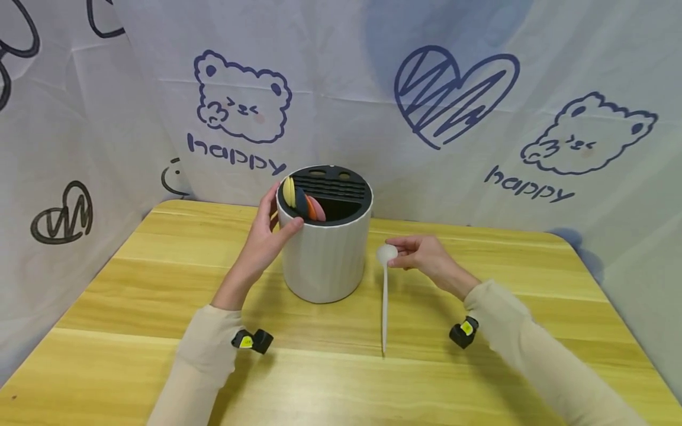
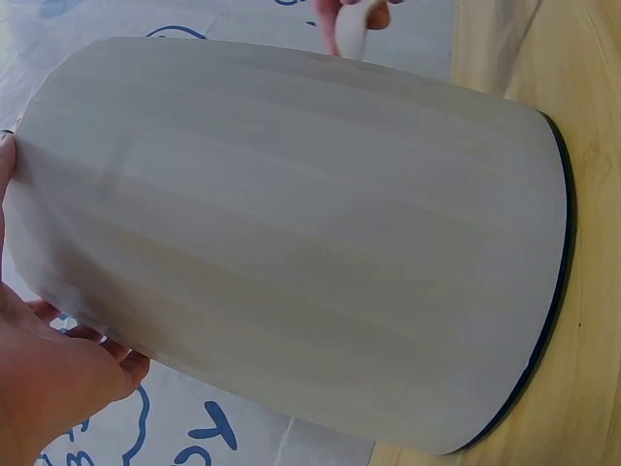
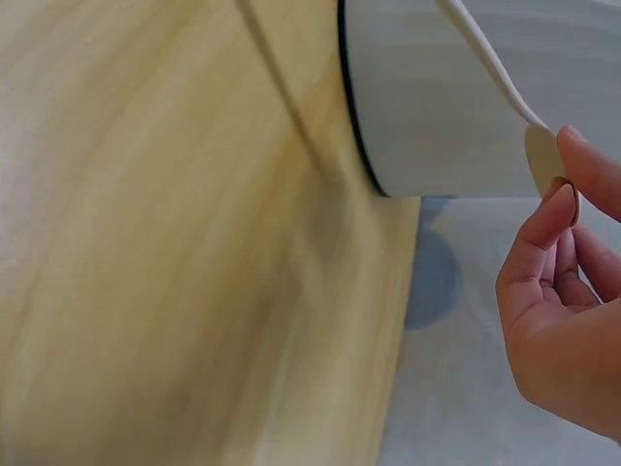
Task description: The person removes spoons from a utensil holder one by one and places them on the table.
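A white cylindrical utensil holder [image 1: 325, 260] with a black slotted top [image 1: 348, 218] stands upright toward the back of the table. My left hand [image 1: 261, 234] grips its upper left side, the thumb in front near the rim and the other fingers round the side. Several rounded colored ends, among them a yellow one [image 1: 289, 192] and a pink one [image 1: 318, 209], stick up at the left of the top; their lower parts are hidden. To the right of the holder, my right hand [image 1: 428, 258] pinches a white spoon [image 3: 543, 160] by its bowl, with the long handle [image 1: 385, 307] pointing down.
The wooden table [image 1: 330, 378] has a light, yellowish grain. A pale cloth [image 1: 341, 89] with drawn bears and a heart hangs close behind the holder and continues round the left and right sides.
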### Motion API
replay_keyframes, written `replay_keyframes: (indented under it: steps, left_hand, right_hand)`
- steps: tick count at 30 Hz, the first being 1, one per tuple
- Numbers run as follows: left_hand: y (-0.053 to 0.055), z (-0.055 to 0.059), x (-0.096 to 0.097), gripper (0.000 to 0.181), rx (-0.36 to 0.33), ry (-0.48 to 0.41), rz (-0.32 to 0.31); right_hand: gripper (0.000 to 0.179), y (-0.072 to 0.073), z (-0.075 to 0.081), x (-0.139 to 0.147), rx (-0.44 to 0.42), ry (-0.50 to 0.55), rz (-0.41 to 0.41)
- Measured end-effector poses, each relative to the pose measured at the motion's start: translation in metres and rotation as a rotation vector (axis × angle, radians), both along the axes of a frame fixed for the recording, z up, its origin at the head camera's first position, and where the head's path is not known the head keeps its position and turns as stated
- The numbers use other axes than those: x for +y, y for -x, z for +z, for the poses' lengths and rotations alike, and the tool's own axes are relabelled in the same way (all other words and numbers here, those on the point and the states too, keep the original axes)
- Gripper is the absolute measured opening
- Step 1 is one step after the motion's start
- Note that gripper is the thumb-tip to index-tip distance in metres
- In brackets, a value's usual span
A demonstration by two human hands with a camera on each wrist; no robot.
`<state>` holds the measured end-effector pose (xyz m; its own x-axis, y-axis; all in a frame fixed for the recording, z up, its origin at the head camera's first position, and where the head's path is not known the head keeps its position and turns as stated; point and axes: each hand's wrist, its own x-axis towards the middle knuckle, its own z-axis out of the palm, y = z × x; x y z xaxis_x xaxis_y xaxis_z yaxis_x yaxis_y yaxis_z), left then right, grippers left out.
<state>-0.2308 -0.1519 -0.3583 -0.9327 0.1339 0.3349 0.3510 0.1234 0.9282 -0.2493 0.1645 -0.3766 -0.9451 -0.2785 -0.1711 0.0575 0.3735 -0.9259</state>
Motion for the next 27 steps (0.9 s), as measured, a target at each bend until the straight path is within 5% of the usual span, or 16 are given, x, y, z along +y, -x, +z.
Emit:
replay_keyframes:
  steps: [27]
  left_hand:
    - [0.0,0.001,0.0,0.095,-0.017,0.0,-0.003]
  right_hand:
    - [0.048,-0.002,-0.045,-0.004,-0.086,-0.005,0.0]
